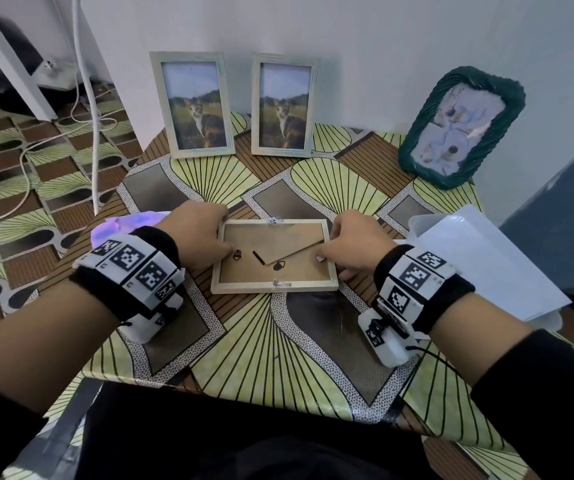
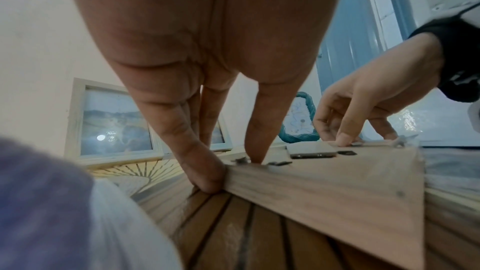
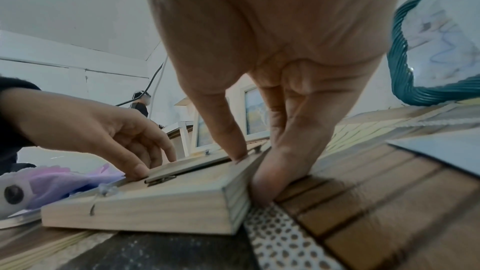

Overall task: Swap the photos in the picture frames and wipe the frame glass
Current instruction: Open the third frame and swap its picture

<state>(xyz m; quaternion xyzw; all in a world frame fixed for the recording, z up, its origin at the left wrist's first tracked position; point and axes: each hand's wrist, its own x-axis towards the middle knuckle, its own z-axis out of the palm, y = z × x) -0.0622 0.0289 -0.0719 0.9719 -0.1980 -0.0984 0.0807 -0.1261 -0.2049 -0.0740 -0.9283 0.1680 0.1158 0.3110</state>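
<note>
A light wooden picture frame [image 1: 275, 287] lies face down in the middle of the table, its brown backing board [image 1: 240, 271] up and its stand flap [image 1: 296, 245] lying slanted on it. My left hand [image 1: 209, 233] holds the frame's left edge, one finger [image 2: 207, 180] against the outer side and another pressing on the board beside a metal clip. My right hand [image 1: 344, 244] holds the right edge, with the thumb [image 3: 270, 178] against the outer side and the index finger [image 3: 233, 151] pressing the board's rim. The glass side is hidden underneath.
Two pale frames with cat photos [image 1: 193, 103] [image 1: 283, 105] lean on the back wall, and a green woven frame [image 1: 458, 126] stands at the back right. A purple cloth [image 1: 122, 225] lies by my left wrist. White sheets [image 1: 486, 261] lie at the right edge.
</note>
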